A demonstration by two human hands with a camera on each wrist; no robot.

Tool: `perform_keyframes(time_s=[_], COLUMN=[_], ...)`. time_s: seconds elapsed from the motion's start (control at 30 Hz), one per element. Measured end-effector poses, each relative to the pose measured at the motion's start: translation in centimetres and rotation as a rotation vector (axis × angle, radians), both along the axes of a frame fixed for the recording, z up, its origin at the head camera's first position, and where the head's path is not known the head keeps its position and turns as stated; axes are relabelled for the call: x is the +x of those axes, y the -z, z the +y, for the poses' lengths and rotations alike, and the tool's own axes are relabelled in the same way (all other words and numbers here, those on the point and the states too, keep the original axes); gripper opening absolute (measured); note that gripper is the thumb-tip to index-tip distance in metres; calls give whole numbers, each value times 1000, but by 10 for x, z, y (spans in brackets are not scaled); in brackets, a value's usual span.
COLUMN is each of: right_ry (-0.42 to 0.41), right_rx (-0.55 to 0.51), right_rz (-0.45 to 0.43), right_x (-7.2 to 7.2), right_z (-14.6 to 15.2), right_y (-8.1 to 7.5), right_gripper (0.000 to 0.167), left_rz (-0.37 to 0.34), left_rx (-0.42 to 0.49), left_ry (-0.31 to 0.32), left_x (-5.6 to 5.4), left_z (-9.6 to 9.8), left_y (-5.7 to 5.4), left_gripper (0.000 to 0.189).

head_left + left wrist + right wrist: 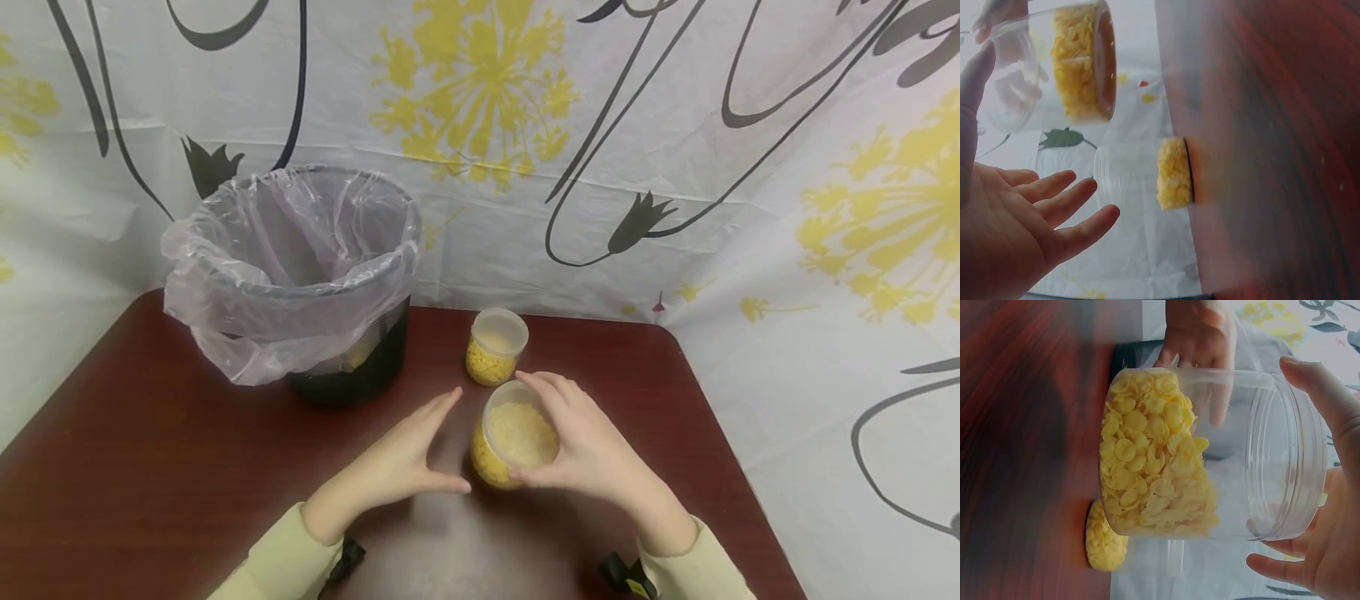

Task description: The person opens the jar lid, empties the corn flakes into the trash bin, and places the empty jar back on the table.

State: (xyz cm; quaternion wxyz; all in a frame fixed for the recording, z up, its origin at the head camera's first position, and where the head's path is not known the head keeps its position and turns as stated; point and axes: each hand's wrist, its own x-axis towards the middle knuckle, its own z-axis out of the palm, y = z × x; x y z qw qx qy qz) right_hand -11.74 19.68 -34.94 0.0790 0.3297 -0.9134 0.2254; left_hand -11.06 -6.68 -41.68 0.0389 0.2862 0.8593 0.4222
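My right hand (588,433) grips a clear plastic jar (491,454) near its rim, thumb on the near side and fingers on the far side. Yellow curled flakes (1147,453) fill roughly the lower half of this jar. Both wrist views show its base raised off the table, the jar roughly upright. To the jar's left, my left hand (401,458) is spread with thumb and fingers apart, holding nothing. Behind the gripped jar, a second clear jar (495,346) of similar yellow pieces stands on the table. Whether either jar has a lid I cannot tell.
A black mesh bin (386,358) with a translucent pinkish liner (300,321) stands at the back left of the dark red table (187,467). White curtain-like sheeting (480,233) with yellow and grey flower prints hangs behind the table and along its sides.
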Motion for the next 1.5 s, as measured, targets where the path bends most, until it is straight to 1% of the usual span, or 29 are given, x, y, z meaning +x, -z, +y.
perform_keyframes(time_s=[0.13,0.3,0.43,0.63,0.77,0.83,0.93,1.03,1.13,1.23,1.5], right_ry=[-38,-91,-125,-162,-174,-178,-182,-182,-171,-167,-183], right_rx=[6,13,17,28,22,20,22,32,46,64,119], right_rz=[-6,8,24,39,40,43,53,62,57,42,16], right_x=[3,7,11,17,21,23,25,27,28,30,33], right_z=[-5,-11,-15,-22,-27,-28,-31,-32,-34,-37,-41], right_y=[-1,-1,0,1,5,7,10,13,15,18,28], right_gripper=[104,105,105,106,106,106,106,106,106,106,106], left_rz=[-25,-49,-76,-154,-195,-197,-181,-184,-216,-237,-225], left_rx=[-2,6,50,118,150,177,219,237,222,202,138], left_ry=[36,87,118,149,187,214,254,269,260,265,308], left_x=[0,-1,0,3,4,4,3,3,4,5,8], left_z=[3,5,7,7,7,7,6,6,3,1,-7], left_y=[-1,4,6,11,15,17,21,23,26,28,33], left_gripper=[107,110,118,127,130,130,127,117,110,108,106])
